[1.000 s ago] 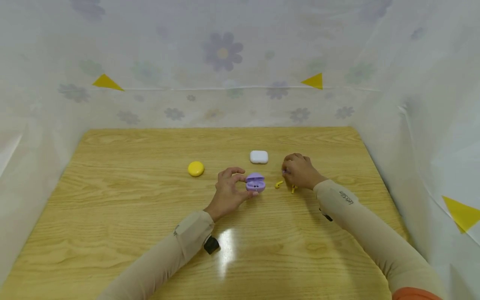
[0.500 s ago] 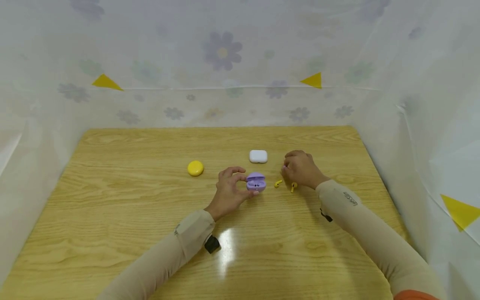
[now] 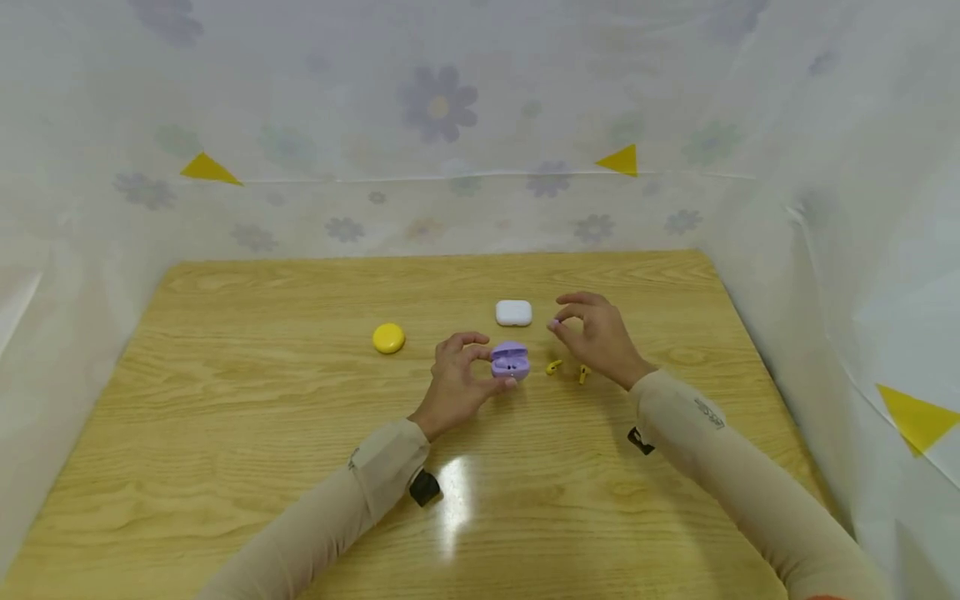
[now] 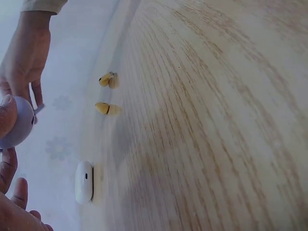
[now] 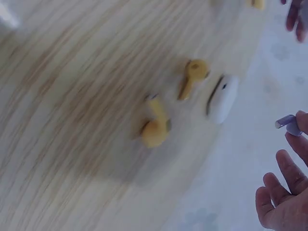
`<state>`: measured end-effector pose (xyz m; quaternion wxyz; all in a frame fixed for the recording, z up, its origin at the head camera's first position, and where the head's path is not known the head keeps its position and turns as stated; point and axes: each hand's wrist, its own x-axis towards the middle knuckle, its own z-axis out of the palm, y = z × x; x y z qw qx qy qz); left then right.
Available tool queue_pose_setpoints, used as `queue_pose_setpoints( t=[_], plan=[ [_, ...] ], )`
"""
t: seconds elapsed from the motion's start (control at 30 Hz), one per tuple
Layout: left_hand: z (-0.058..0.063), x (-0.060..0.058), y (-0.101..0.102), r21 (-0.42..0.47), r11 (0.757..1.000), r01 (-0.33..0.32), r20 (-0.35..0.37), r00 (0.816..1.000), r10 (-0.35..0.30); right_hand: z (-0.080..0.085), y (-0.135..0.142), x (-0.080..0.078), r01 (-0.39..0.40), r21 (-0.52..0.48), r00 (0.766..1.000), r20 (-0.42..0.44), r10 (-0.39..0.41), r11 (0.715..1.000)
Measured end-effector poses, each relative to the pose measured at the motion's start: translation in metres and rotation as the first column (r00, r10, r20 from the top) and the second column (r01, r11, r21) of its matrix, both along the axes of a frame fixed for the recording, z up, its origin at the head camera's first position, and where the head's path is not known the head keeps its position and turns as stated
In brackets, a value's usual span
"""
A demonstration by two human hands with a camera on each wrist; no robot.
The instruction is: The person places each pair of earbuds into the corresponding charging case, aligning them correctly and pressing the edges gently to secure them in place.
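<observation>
My left hand (image 3: 456, 387) holds a purple earbud case (image 3: 510, 371) between thumb and fingers, its lid raised. In the left wrist view the case (image 4: 19, 122) appears lifted off the table. To the right of it, my right hand (image 3: 602, 340) pinches a purple earbud (image 5: 290, 124) between thumb and index finger, with the other fingers spread. Below that hand, two yellow earbuds lie on the wood: one earbud (image 3: 553, 367) near the case and another earbud (image 3: 583, 374) further right. The inside of the purple case is too small to read fully.
A closed white earbud case (image 3: 513, 313) lies behind the purple one. Further left sits a round yellow case (image 3: 388, 338). The wooden table (image 3: 262, 467) is bordered by a pale flowered curtain (image 3: 330, 108) at the back and sides.
My right hand has lifted from the table and moved left and back, carrying the purple earbud. The left hand and purple case have stayed nearly still.
</observation>
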<state>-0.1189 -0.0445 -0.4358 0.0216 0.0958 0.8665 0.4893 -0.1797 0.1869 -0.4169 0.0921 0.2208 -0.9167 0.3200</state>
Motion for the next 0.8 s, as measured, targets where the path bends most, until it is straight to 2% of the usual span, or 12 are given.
queue_pose_setpoints(
  t=[0.13,0.37,0.63,0.8],
  plan=[
    [0.001,-0.001,0.0,0.014,1.0,0.0,0.002,1.0,0.0,0.014,-0.012,0.012,-0.004,-0.143,1.0,0.008,0.005,0.99],
    [0.004,-0.002,0.001,0.052,0.999,0.012,0.007,1.0,-0.012,0.032,-0.026,0.026,-0.029,-0.306,0.996,0.067,0.051,0.952],
    [0.008,-0.003,0.001,0.078,0.997,0.013,0.036,0.999,-0.016,0.042,-0.036,0.036,-0.04,-0.365,0.992,0.097,0.08,0.93],
    [0.009,-0.003,0.002,0.084,0.996,0.024,0.021,0.999,-0.026,0.041,-0.039,0.039,-0.05,-0.375,0.994,0.069,0.081,0.926]
  ],
)
